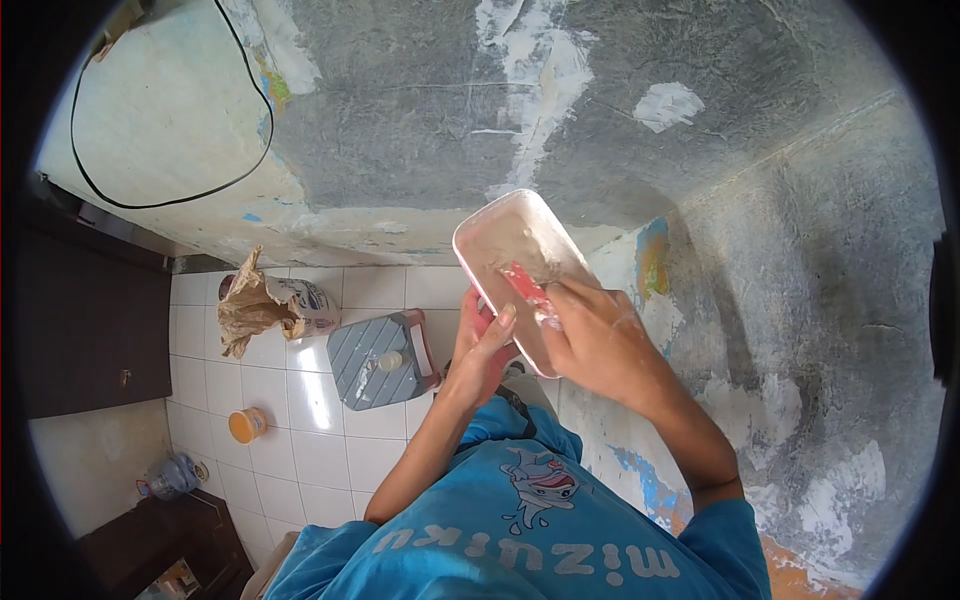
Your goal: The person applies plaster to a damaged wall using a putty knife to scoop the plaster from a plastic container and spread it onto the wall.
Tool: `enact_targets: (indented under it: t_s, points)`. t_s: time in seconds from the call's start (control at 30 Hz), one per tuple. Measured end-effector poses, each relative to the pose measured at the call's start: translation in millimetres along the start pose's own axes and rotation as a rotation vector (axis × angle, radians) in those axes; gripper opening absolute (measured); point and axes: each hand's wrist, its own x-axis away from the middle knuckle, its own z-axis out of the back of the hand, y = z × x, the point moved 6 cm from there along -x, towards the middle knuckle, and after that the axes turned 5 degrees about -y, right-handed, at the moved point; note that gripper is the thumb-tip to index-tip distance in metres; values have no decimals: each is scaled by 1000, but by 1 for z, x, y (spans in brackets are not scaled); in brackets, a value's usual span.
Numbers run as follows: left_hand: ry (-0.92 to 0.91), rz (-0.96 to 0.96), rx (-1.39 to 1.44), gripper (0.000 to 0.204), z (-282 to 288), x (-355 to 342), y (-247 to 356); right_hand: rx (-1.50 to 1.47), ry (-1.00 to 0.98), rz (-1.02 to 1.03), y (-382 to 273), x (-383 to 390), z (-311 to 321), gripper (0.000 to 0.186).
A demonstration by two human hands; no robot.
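Observation:
In front of my chest I hold a shallow white rectangular tub (480, 228) with greyish-white paste (530, 245) spread inside it. My left hand (482, 342) grips the tub from its left side, the thumb over the rim and the fingers underneath. Over the tub's right side, my right hand (592, 330) is closed round a red putty knife (524, 283) smeared with white. The knife's lower end sits in the paste, and its blade edge is hidden. Part of the tub's right rim lies behind my right hand.
Grey walls with white filler patches (668, 106) rise ahead and at the right. On the tiled floor (300, 400) at the left are a grey-topped step stool (355, 355), a crumpled paper sack (250, 310), an orange-lidded tub (243, 427) and a clear bottle (175, 475). A black cable (262, 150) hangs upper left.

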Motion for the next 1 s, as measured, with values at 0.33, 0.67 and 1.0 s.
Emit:
enact_targets:
  t_s: [0.33, 0.67, 1.0]
  points:
    - [-8, -44, -80, 83, -13, -1, 0, 67, 111, 6, 23, -26, 20, 22]
    - [23, -22, -35, 90, -13, -5, -2, -95, -69, -22, 15, -4, 7, 20]
    - [1, 23, -111, 88, -16, -2, 1, -99, -2, 119, 18, -19, 17, 14]
